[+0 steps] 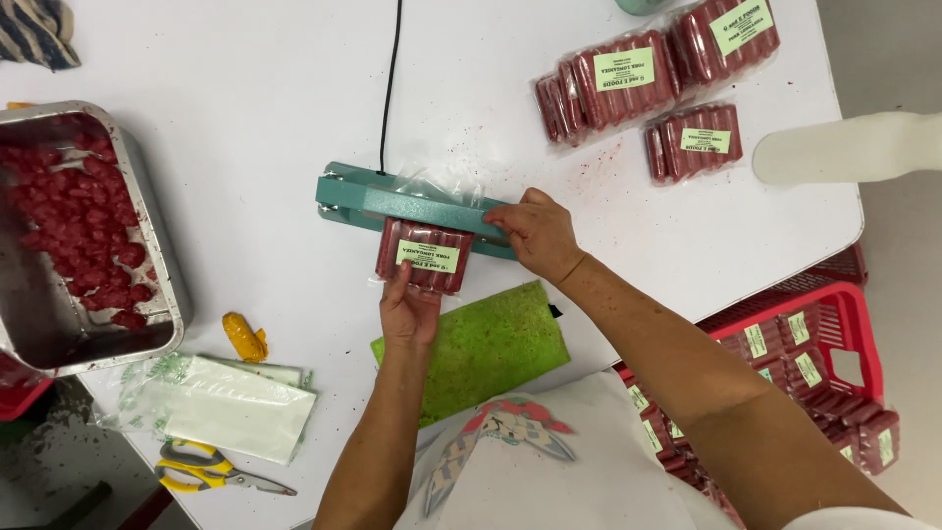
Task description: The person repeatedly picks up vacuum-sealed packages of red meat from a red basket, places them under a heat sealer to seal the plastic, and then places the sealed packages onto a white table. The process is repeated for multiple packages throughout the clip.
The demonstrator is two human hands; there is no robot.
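Head view looked straight down on a white table (pixel 245 118) where a person worked at a green heat sealer (pixel 368 201) with a black cord (pixel 391 83) running away from it. The right hand (pixel 535 234) lay flat on the sealer's bar, fingers stretched along it and pressing down, gripping nothing. The left hand (pixel 410 309) held the near edge of a pack of red sausages (pixel 424 255), fingers bent lightly against its label side; how firmly it gripped could not be told. The pack lay just in front of the sealer, its clear open end tucked under the bar.

A green cloth (pixel 486 348) lay just beside the left wrist. To the left stood a metal tray (pixel 147 265) holding loose red sausages (pixel 74 221). Near it lay a stack of empty plastic bags (pixel 231 402), yellow-handled scissors (pixel 211 471) and a small yellow object (pixel 245 339). Three sealed packs (pixel 643 88) lay well apart at the far right of the table. A red crate (pixel 834 314) beside the table held more labelled packs.
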